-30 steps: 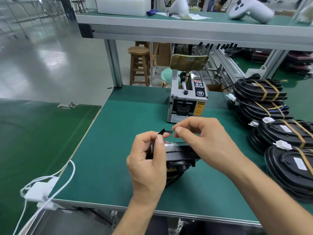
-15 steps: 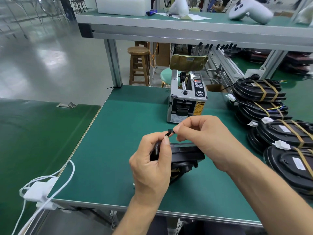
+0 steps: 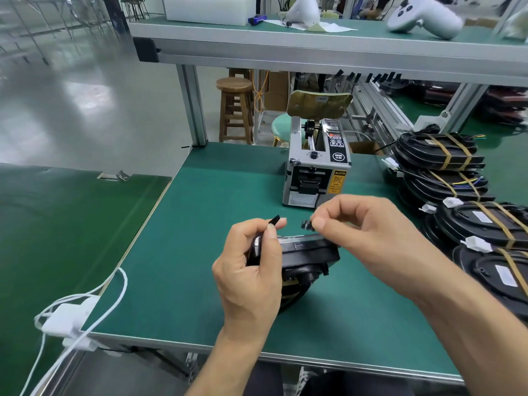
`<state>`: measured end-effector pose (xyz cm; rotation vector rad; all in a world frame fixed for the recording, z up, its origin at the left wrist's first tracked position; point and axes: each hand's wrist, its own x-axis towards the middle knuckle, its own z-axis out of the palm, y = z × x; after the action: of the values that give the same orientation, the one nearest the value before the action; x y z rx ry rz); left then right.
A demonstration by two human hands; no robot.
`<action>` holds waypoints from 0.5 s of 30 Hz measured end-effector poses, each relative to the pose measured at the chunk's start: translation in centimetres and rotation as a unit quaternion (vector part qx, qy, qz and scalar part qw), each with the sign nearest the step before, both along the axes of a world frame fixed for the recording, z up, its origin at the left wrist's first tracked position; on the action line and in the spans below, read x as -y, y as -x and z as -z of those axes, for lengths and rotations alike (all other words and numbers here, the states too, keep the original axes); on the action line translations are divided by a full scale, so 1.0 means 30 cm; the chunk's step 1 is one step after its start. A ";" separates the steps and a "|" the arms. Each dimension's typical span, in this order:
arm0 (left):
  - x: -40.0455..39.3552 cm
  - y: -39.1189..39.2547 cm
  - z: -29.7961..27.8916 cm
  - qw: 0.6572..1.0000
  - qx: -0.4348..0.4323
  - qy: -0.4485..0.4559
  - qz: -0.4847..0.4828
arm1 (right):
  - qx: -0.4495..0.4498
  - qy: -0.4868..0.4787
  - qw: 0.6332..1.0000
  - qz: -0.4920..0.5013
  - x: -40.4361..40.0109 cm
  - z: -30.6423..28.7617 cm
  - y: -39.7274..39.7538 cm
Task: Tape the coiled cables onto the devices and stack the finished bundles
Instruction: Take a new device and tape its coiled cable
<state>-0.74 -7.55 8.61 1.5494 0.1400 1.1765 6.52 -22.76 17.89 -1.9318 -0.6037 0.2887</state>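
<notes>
A black device [image 3: 307, 254] stands on edge on the green table [image 3: 200, 252], partly hidden behind my hands. My left hand [image 3: 251, 270] grips its left side and pinches a small black piece [image 3: 275, 220] between thumb and forefinger. My right hand [image 3: 363, 232] hovers above the device's right end and pinches another small black piece [image 3: 306, 224]. A short gap separates the two pieces. Finished black bundles [image 3: 440, 155] strapped with tan tape are stacked at the right.
A grey tape dispenser [image 3: 315, 170] sits behind the device at the table's middle. A white charger and cable [image 3: 68, 318] hang off the front left corner. An overhead shelf [image 3: 314, 50] carries white items. A second green table [image 3: 57, 238] lies to the left.
The two small black pieces were held together between my fingertips; now my hands have drawn apart and a gap shows between the pieces. The device stays in place.
</notes>
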 end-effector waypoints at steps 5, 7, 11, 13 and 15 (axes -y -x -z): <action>-0.003 -0.003 0.002 1.000 -0.001 0.009 0.004 | 0.034 0.082 0.996 -0.023 0.020 0.013 0.034; -0.001 -0.004 0.004 1.000 -0.001 0.009 0.008 | 0.043 0.099 0.994 -0.018 0.013 0.010 0.036; 0.001 0.000 0.005 1.000 0.000 0.006 0.015 | 0.047 0.111 0.993 -0.018 0.001 0.004 0.032; -0.001 0.001 0.007 1.000 -0.002 0.008 0.014 | 0.048 0.119 0.992 -0.017 -0.002 0.003 0.030; -0.001 0.001 0.008 1.000 0.000 0.008 0.016 | 0.050 0.126 0.991 -0.017 -0.004 0.000 0.028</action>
<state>-0.76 -7.51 8.37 1.5331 0.1238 1.1465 5.69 -22.64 17.89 -2.1897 -0.6938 0.3028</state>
